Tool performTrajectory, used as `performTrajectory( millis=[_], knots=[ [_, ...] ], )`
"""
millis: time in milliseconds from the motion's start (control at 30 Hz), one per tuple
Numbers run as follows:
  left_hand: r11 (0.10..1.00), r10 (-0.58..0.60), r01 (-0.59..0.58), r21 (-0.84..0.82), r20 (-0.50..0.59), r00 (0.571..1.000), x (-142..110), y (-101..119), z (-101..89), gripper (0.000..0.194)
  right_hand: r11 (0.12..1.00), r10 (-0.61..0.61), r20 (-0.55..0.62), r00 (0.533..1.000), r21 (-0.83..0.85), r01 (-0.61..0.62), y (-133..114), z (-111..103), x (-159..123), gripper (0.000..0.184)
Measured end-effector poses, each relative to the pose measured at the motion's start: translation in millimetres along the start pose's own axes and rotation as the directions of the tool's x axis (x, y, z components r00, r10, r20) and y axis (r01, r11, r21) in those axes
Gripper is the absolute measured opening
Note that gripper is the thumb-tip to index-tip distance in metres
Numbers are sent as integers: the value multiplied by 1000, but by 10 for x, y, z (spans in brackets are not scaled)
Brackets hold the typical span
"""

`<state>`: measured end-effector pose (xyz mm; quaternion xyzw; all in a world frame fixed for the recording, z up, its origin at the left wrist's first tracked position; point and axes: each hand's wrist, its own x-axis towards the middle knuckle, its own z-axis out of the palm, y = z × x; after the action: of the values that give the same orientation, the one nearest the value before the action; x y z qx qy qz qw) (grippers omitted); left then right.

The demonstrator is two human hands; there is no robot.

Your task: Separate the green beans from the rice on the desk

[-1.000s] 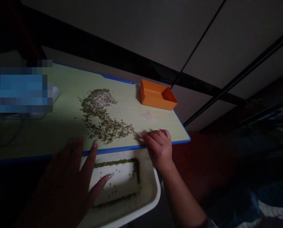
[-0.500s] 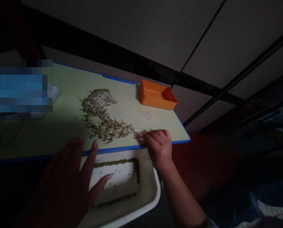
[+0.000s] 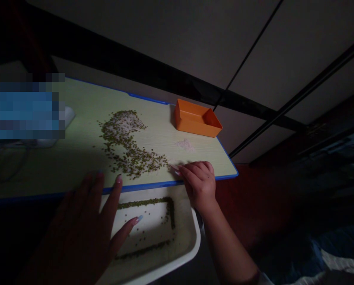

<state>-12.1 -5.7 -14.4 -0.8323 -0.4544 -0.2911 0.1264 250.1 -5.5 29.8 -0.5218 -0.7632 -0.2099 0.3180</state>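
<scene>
Mung beans (image 3: 138,157) with pale grains (image 3: 127,122) on the surface (image 3: 161,132), tail end just left of my right hand (image 3: 199,182).
The trail slants from far left to nearer right. My right fingers (image 3: 191,171) are bunched narrow; whether they grip anything, I can't tell. My left hand (image 3: 82,227), spread wide in shadow, hides part of the white tub (image 3: 197,235).
</scene>
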Motion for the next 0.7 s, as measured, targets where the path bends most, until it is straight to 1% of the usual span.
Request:
performTrajectory(
  millis=[200, 300, 433, 567, 700],
  knots=[
    [1000, -16, 17, -19, 29, 999, -3, 9, -11, 81, 1000, -9, 49, 999, 10, 8, -9, 19, -10, 14],
    [999, -30, 31, -18, 25, 999, 1, 18, -8, 80, 1000, -14, 45, 999, 19, 13, -20, 2, -17, 15],
    [1000, -12, 12, -6, 26, 1000, 9, 18, -4, 81, 999, -38, 27, 999, 16, 37, -29, -15, -4, 11],
    [1000, -2, 2, 9, 28, 1000, 3, 6, -8, 80, 998, -69, 14, 998, 13, 69, -45, 9, 22, 9],
    [1000, 2, -2, 15, 29, 1000, -11, -7, -2, 82, 998, -57, -6, 998, -5, 57, -47, 43, 32, 10]
  ],
)
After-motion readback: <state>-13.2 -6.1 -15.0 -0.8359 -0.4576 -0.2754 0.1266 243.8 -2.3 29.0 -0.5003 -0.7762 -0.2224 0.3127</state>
